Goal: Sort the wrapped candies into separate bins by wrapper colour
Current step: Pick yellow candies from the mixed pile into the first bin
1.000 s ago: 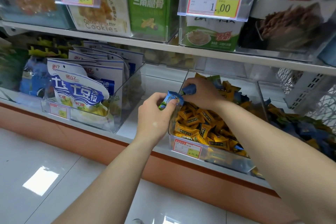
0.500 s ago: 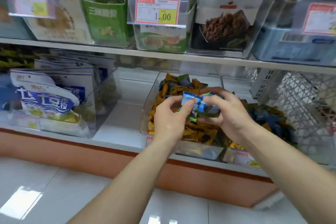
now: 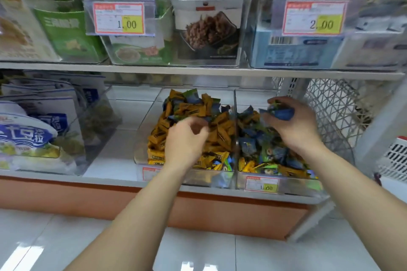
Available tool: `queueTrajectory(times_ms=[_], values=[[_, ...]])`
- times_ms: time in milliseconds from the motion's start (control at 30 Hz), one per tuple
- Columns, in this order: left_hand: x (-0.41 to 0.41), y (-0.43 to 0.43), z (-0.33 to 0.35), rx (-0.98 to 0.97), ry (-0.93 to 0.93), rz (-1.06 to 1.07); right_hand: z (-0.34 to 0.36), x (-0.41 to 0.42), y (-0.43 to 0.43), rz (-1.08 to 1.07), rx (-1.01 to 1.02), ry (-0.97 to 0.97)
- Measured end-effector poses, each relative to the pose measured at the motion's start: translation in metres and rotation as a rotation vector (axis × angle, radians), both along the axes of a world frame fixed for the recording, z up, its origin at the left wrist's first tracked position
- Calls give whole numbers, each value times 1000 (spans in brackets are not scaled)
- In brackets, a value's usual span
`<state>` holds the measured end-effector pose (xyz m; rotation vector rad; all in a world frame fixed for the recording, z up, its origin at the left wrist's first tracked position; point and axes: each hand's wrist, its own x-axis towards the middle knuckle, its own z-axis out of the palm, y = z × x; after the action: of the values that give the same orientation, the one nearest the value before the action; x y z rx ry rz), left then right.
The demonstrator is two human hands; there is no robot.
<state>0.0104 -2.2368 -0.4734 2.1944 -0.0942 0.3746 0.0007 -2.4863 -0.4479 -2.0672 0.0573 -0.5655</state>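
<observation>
Two clear bins stand side by side on the lower shelf. The left bin [image 3: 141, 156] holds mostly orange-wrapped candies [image 3: 220, 130], with a few blue and green ones among them. The right bin [image 3: 286, 185] holds mostly blue and green candies [image 3: 259, 145], with some orange ones at the front. My right hand [image 3: 293, 125] is above the right bin and grips a bunch of blue-wrapped candies [image 3: 283, 112]. My left hand [image 3: 187, 141] hovers over the orange pile with fingers loosely curled, holding nothing that I can see.
White and blue snack bags [image 3: 33, 136] fill a clear box at the left. A white mesh basket [image 3: 334, 112] sits right of the bins. The upper shelf [image 3: 198, 71] overhangs with snack boxes and price tags. Bare shelf lies between the snack box and the left bin.
The hands have parted. My right hand carried the blue candies rightwards over the right bin; my left hand let go and dropped onto the orange pile. The view panned right.
</observation>
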Motion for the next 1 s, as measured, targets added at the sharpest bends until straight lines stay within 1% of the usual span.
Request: queueTrajectory(times_ms=[33,67,133,167,200,233,267,400,433,467,533,600,667,700,733,767,800,833,900,933,1000], values=[[6,6,-1,33,-16,45,-2,4,-10,-12,-113,60],[13,11,-2,71,-39,74,-4,7,-17,-13,-248,172],[26,14,-2,203,-70,65,-7,14,-23,-36,-527,395],[32,14,-1,285,-75,44,-5,17,-22,-78,-638,425],[37,12,-1,371,-78,20,-2,19,-19,-115,-696,404],[41,10,-2,447,-80,2,3,21,-13,-128,-695,358],[43,8,-2,496,-83,-1,8,23,-7,-110,-652,301],[44,10,2,571,-102,29,9,24,25,96,-471,138],[42,13,3,557,-123,26,8,24,33,148,-445,109],[39,16,4,498,-141,23,6,25,41,196,-439,76],[30,20,7,303,-136,-19,3,25,58,306,-476,36],[21,21,9,118,-94,-108,0,25,72,411,-453,60],[17,24,11,-10,-53,-160,-4,26,80,438,-370,79],[18,26,12,-45,-53,-138,-4,27,80,416,-332,69],[22,31,13,-41,-71,-80,-4,28,77,379,-292,46],[28,37,13,16,-94,1,-4,29,73,330,-244,14],[35,43,13,120,-90,70,-3,31,67,270,-202,-13],[42,48,12,246,-41,99,-4,33,59,206,-192,-26],[49,55,8,426,99,77,-7,36,42,100,-298,1],[51,57,5,451,124,63,-10,38,33,70,-369,39],[49,59,4,417,89,79,-16,39,19,60,-473,172]])
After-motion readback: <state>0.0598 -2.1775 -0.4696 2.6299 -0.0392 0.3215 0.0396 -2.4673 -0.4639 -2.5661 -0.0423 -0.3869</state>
